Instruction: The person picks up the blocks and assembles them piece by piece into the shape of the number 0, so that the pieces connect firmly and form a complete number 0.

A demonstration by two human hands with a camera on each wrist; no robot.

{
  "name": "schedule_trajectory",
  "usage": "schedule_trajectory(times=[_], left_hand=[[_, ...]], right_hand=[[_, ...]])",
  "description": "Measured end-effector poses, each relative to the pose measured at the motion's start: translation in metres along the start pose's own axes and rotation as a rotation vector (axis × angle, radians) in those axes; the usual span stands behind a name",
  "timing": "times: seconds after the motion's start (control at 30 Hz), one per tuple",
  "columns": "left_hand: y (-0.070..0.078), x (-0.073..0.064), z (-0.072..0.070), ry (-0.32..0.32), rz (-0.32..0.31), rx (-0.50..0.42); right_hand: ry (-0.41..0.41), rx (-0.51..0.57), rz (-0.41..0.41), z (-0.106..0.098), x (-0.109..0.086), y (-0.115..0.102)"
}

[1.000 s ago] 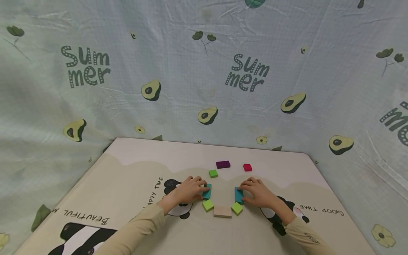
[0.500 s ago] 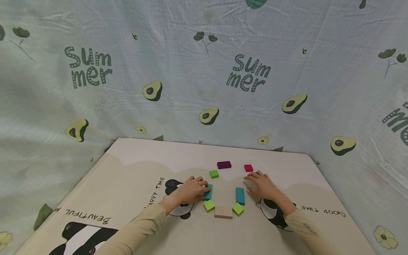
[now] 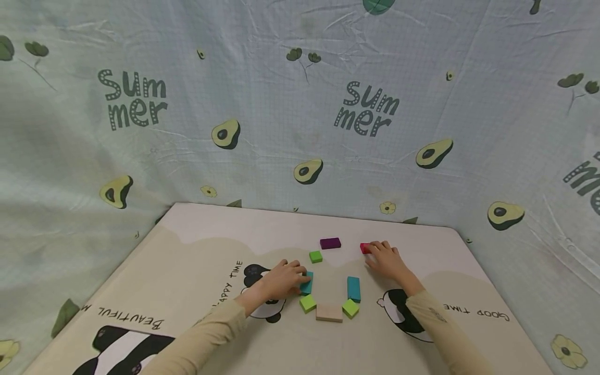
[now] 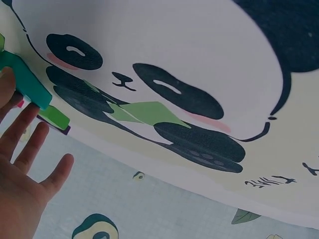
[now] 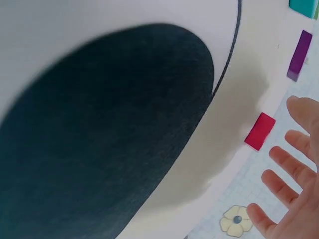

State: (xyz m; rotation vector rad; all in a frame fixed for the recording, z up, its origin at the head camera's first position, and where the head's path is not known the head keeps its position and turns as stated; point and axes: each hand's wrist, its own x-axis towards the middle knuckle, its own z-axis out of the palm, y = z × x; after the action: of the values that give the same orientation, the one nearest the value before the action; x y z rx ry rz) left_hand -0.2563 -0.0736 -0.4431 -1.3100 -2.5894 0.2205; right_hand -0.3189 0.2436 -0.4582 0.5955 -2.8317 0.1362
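My left hand [image 3: 283, 280] holds a teal rectangular block [image 3: 308, 285] by its sides, thumb and index finger at it in the left wrist view. My right hand [image 3: 386, 260] reaches over a small red block [image 3: 363, 249], its fingertips overlapping it in the head view. In the right wrist view those fingers are spread and lie just beside the red block. A second teal block [image 3: 353, 289] lies untouched nearer me. Two lime green blocks [image 3: 308, 303] flank a plain wooden block [image 3: 329, 313], forming a curved row with the teal ones.
A green block [image 3: 315, 257] and a purple block [image 3: 330, 243] lie beyond the left hand. Panda drawings [image 3: 398, 312] decorate the tabletop covering. A hanging cloth [image 3: 262, 156] printed with avocados rises at the table's far edge.
My right hand has let go of the right teal block and moved away from me to the red block. My left hand has stayed at its teal block.
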Motion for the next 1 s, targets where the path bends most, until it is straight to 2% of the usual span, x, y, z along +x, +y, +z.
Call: schedule_trajectory(times=[0.43, 0.77, 1.0], left_hand=[[0.0, 0.002, 0.001, 0.003, 0.019, -0.005], [-0.001, 0.002, -0.003, -0.012, 0.011, -0.038], [-0.003, 0.002, -0.005, -0.013, 0.007, -0.051]], right_hand=[[-0.068, -0.038, 0.039, 0.005, 0.014, 0.005], [-0.053, -0.074, 0.019, 0.005, 0.019, 0.004], [-0.072, -0.093, 0.015, 0.007, 0.022, 0.006]])
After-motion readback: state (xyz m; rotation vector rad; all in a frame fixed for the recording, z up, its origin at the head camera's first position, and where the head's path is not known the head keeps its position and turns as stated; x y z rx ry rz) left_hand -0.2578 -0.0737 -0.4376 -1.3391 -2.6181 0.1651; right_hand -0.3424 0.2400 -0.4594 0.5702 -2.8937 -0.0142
